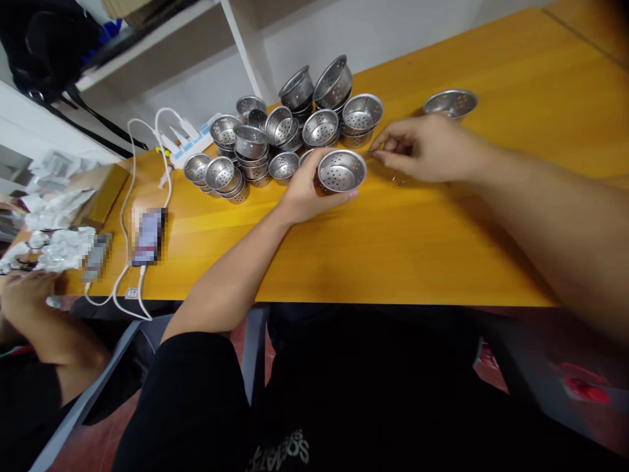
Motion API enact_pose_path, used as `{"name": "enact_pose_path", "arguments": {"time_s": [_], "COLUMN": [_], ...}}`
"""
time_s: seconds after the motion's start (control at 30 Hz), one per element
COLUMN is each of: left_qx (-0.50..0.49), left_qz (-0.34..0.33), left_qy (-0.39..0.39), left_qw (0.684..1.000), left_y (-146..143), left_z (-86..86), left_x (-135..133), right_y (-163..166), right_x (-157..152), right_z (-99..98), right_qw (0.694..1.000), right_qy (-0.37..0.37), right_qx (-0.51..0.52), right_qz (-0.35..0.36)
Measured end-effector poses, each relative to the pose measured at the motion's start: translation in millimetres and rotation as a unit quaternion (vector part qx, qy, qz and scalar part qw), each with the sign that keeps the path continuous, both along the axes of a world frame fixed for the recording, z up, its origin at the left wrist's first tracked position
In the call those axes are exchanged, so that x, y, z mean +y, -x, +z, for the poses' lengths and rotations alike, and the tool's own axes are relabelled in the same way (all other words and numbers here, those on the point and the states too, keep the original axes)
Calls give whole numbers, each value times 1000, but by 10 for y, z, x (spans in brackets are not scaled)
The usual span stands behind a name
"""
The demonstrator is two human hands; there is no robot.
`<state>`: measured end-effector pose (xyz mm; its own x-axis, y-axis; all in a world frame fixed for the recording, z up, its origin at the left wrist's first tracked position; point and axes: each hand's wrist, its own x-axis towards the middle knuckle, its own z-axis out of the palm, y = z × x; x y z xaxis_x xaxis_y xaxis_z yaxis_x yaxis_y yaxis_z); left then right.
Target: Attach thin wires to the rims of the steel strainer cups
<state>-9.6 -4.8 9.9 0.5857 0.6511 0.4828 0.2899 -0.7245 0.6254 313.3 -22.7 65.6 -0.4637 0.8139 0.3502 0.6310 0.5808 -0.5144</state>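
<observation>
My left hand point(305, 190) is wrapped around a small perforated steel strainer cup point(342, 171), holding it upright on the yellow table point(393, 242). My right hand point(425, 148) lies just to its right, thumb and forefinger pinched together close to the cup's rim. What they pinch is too small to make out. A thin wire ring point(399, 179) lies on the table under that hand. Behind the held cup sits a heap of several similar strainer cups point(289, 131), some stacked. One more strainer cup point(451, 103) stands apart at the right.
A white power strip point(189, 141) with white cables and a phone point(148, 236) lie at the table's left. Another person's hand point(24, 295) rests at the far left by clear plastic bags point(61, 246). A white shelf point(147, 39) stands behind.
</observation>
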Motion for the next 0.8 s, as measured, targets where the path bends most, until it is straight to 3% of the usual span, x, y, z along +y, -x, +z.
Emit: {"name": "enact_pose_path", "arguments": {"time_s": [0.4,0.8], "left_qx": [10,3], "left_qz": [-1,30], "left_qy": [-38,-39], "left_qw": [999,999], "left_y": [-13,-16], "left_z": [48,114], "left_x": [-31,-84], "right_y": [71,70], "right_x": [31,-13], "right_z": [-95,-12], "right_qw": [997,1000], "right_qy": [58,3], "right_qx": [-43,-28], "right_qz": [33,-12]}}
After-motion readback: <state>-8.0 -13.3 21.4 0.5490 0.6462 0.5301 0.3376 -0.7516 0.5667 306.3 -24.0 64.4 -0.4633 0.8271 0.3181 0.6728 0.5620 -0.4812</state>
